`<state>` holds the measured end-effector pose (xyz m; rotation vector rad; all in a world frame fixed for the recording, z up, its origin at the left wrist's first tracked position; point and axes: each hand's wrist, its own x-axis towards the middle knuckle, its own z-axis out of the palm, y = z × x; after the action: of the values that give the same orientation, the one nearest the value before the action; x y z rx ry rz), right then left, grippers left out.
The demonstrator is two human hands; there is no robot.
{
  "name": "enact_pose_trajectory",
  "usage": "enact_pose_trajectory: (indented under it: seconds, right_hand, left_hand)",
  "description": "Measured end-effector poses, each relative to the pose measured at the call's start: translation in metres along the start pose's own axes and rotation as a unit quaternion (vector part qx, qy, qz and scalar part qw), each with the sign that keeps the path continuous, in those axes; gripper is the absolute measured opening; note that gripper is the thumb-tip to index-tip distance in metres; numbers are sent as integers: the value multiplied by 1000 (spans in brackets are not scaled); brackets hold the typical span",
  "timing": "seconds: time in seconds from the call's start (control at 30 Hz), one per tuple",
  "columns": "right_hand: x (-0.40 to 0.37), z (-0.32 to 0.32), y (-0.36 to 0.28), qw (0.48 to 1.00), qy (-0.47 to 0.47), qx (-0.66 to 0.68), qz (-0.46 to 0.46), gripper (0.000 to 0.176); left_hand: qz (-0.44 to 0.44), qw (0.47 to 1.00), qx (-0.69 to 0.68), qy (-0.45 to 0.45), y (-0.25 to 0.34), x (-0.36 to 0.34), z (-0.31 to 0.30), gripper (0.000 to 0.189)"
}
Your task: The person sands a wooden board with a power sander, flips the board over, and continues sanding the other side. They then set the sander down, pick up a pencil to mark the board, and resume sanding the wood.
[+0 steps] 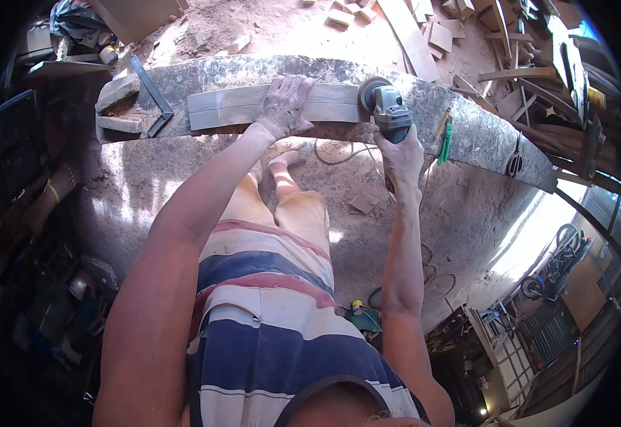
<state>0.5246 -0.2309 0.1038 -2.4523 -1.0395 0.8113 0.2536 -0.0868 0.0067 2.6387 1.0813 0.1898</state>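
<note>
A long, slightly curved wooden board [228, 107] lies across the worn workbench [203, 71]. My left hand [286, 107] rests on top of the board near its middle, fingers spread and lying flat. At the board's right end, my right hand [400, 149] is wrapped round the body of a grey angle grinder [393, 114]. The grinder's round disc [374, 92] is at the board's right edge; whether it touches the wood I cannot tell.
On the bench's left are a metal square [155, 99] and wood blocks [120, 123]. To the right lie a green clamp-like tool [446, 141] and dark-handled scissors [514, 164]. Wood scraps [438, 35] cover the ground beyond. A cable [339, 161] hangs below.
</note>
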Motion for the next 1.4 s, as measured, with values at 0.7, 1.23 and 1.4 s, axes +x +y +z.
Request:
enact_pose_trajectory:
  seconds: [0.7, 1.23, 1.4]
  right_hand:
    - [-7, -6, -5, 998, 35, -24, 55, 60]
    - [-52, 7, 21, 999, -7, 13, 50, 63]
    - [-51, 5, 26, 999, 0, 10, 51, 61]
  left_hand:
    - [-9, 1000, -5, -18, 0, 2, -2, 116]
    - [-4, 1000, -9, -9, 0, 2, -2, 113]
    - [-1, 1000, -18, 5, -3, 1, 0, 112]
